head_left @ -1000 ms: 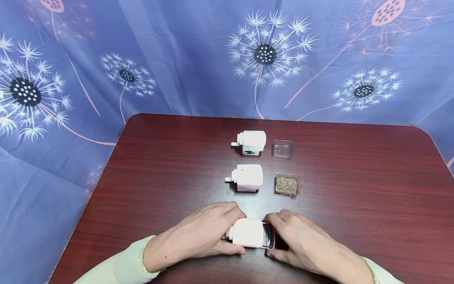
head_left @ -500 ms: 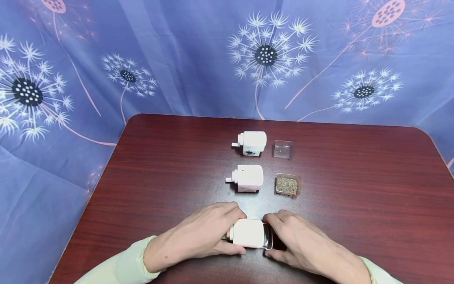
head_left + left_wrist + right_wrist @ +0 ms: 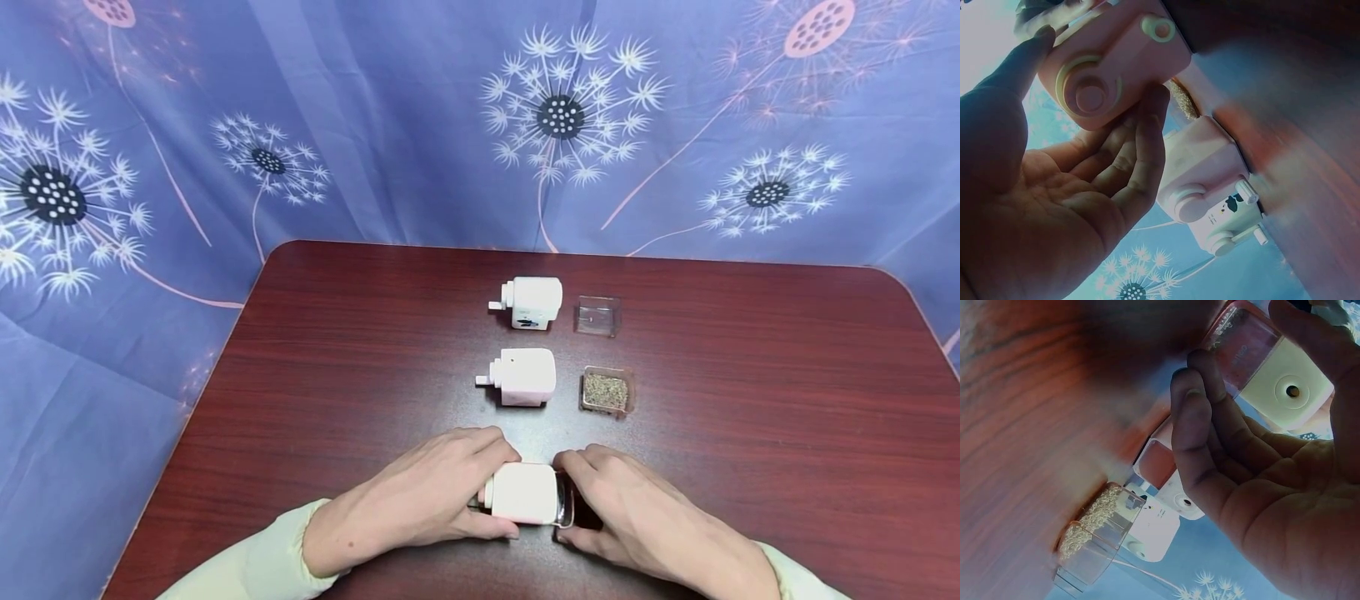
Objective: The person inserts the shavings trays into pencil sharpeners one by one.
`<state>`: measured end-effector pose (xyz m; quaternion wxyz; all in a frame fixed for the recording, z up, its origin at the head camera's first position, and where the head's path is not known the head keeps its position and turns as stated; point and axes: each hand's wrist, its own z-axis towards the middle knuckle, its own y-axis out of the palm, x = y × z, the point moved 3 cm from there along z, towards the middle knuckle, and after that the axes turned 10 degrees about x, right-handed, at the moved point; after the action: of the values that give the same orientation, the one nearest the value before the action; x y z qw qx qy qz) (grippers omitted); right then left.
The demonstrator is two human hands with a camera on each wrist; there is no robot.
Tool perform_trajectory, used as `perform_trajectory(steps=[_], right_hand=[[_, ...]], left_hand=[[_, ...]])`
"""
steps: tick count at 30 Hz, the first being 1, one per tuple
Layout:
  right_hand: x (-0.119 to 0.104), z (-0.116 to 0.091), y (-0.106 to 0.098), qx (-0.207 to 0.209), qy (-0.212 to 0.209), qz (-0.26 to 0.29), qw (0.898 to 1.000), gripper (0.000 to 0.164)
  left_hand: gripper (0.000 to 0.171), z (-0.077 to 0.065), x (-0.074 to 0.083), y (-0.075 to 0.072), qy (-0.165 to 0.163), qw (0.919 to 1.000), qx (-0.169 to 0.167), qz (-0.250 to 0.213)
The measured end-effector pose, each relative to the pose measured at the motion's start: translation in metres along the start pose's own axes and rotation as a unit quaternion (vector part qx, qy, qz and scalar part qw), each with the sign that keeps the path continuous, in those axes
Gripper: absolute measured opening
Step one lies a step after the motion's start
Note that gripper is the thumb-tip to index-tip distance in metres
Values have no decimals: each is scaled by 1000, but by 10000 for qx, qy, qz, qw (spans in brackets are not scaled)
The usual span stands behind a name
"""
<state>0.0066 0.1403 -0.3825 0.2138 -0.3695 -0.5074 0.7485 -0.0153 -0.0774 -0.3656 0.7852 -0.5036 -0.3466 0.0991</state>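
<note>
Nearest the person, a cream crank pencil sharpener (image 3: 525, 493) stands on the table. My left hand (image 3: 427, 492) holds its crank side, thumb and fingers on opposite faces. The round crank hub (image 3: 1089, 95) faces the palm in the left wrist view. On the other side, my right hand (image 3: 637, 508) pinches the clear shavings drawer (image 3: 565, 500) between thumb and fingers. That drawer sits partly inside the sharpener's lower part, its outer end sticking out. The right wrist view shows the pencil hole (image 3: 1292, 391) above it.
Farther back stand a pale pink sharpener (image 3: 527, 377) and a white sharpener (image 3: 537, 300), cranks pointing left. Right of them lie a clear drawer filled with shavings (image 3: 606, 392) and another clear drawer (image 3: 597, 315). A blue dandelion-print cloth (image 3: 420, 125) hangs behind the dark red table (image 3: 750, 375).
My right hand has shifted slightly left, and the clear drawer has slid farther into the sharpener. My left hand and the sharpener's body have stayed in place.
</note>
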Motion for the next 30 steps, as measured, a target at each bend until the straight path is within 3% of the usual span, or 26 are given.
perform_trajectory(steps=[30], right_hand=[[-5, 5, 2, 131, -116, -37, 9998, 46]], left_hand=[[49, -1, -1, 0, -14, 10000, 7, 33]])
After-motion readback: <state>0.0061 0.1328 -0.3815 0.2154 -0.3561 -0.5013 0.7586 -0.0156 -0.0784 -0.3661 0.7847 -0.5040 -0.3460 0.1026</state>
